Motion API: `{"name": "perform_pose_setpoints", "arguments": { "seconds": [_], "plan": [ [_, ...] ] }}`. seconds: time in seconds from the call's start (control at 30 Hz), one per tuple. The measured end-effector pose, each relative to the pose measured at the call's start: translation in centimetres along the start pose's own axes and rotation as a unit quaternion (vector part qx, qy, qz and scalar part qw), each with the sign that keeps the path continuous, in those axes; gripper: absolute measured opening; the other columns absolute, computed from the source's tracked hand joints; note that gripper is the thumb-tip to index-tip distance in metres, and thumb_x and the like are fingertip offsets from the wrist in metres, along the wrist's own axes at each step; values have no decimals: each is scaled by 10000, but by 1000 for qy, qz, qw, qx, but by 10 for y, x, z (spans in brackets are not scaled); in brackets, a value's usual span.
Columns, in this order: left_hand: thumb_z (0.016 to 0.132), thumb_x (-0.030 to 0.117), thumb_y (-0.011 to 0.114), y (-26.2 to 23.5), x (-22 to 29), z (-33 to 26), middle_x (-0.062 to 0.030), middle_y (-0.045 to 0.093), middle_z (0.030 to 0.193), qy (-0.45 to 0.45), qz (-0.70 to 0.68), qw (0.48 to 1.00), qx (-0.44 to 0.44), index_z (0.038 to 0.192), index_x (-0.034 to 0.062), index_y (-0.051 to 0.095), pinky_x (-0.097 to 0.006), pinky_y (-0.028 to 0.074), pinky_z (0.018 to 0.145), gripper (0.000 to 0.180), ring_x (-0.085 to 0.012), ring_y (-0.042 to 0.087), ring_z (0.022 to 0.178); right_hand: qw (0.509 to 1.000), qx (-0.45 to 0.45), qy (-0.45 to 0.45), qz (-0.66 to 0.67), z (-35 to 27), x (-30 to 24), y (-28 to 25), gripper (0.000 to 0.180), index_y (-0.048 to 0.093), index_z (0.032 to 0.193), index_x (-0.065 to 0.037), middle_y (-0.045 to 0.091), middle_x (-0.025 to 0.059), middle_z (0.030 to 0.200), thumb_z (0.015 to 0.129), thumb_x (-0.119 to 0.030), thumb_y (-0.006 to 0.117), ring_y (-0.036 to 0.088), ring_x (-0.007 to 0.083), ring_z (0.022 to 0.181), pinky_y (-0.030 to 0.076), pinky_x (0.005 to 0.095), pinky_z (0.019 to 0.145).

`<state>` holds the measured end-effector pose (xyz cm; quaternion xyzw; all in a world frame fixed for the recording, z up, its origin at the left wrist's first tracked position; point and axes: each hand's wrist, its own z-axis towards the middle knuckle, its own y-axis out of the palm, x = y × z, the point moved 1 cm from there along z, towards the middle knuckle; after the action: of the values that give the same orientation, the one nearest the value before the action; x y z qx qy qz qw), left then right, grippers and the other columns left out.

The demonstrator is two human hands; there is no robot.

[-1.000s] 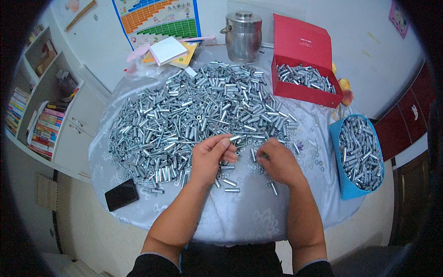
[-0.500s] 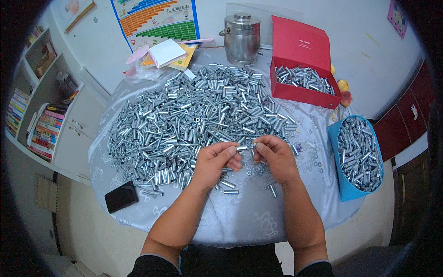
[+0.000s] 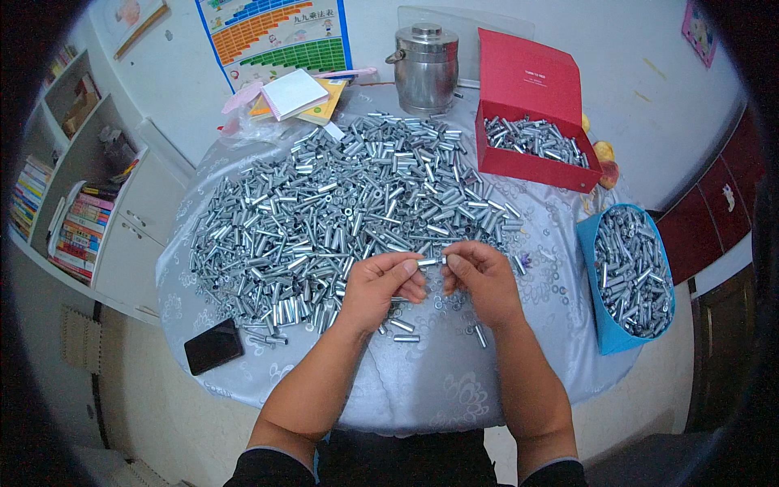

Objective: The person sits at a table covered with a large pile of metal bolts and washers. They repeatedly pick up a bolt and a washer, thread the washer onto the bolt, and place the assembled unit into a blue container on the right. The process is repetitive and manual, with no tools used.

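A short silvery metal tube [image 3: 430, 262] lies level between my two hands, over the near edge of a wide pile of loose metal tubes [image 3: 324, 203]. My left hand [image 3: 380, 284] pinches its left end between thumb and forefinger. At the tube's other end is my right hand [image 3: 483, 280], thumb and fingers pressed together on a small metal piece that they mostly hide. Its exact shape cannot be made out. Below the hands, a few stray tubes [image 3: 406, 338] and small metal rings [image 3: 439, 303] rest on the cloth.
A blue container [image 3: 586, 252] of similar metal parts stands at the right. Behind it is an open red box [image 3: 527, 172] holding more. A steel pot [image 3: 426, 73], notebook [image 3: 294, 93] and black phone [image 3: 213, 346] also rest on the silvery tablecloth [image 3: 406, 390].
My right hand has moved slightly left and its fingertips now meet the tube's right end, where a small gap was before. My left hand has hardly moved.
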<state>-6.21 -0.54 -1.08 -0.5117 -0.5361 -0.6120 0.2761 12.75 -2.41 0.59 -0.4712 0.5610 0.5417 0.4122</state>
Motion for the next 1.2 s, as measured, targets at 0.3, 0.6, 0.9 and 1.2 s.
{"name": "perform_pose_setpoints", "arguments": {
  "seconds": [0.3,0.6,0.9,1.2],
  "plan": [
    [946,101,583,4,3,-2,-113,679,834,7,25,1000,12,1126,-52,635,-294,576,628,242,-188,682,701,998,1,-24,-56,-1,2,2,149,630,959,14,661,75,789,918,-129,637,622,122,642,519,254,582],
    [941,99,596,6,2,-5,-142,694,881,22,48,998,-41,1133,-47,644,-311,581,679,246,-214,694,747,989,52,47,-130,-3,-1,4,389,604,745,-23,546,19,597,973,-337,577,505,80,525,386,252,458],
    [944,65,576,10,-5,-8,-163,702,880,27,83,993,-84,1138,-56,639,-303,581,685,237,-214,699,758,971,154,-45,-179,3,18,4,305,610,871,-19,556,22,631,970,-305,577,499,76,539,388,267,482],
    [941,93,581,6,2,-3,-145,691,862,12,48,999,9,1126,-50,646,-312,578,652,243,-214,690,715,990,55,-77,-106,0,3,8,241,623,939,-33,547,-1,656,980,-261,555,492,65,548,386,226,485]
  ]
}}
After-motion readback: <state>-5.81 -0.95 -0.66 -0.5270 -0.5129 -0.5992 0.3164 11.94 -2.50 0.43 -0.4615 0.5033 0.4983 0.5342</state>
